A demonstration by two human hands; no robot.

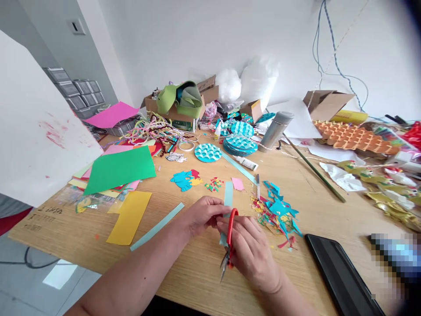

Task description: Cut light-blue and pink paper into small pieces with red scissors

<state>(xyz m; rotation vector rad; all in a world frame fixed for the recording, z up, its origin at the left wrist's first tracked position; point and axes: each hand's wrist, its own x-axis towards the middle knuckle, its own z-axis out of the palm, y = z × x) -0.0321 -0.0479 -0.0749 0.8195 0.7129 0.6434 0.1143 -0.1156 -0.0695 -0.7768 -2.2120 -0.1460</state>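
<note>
Running between the pinching left hand [204, 213] and right hand [250, 245] gripping scissors [230, 228] is a blue strip [228, 194].

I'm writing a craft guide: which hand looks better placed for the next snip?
Probably the right hand: it already grips the red-handled scissors, while the left hand appears to pinch a pale blue strip.
</note>
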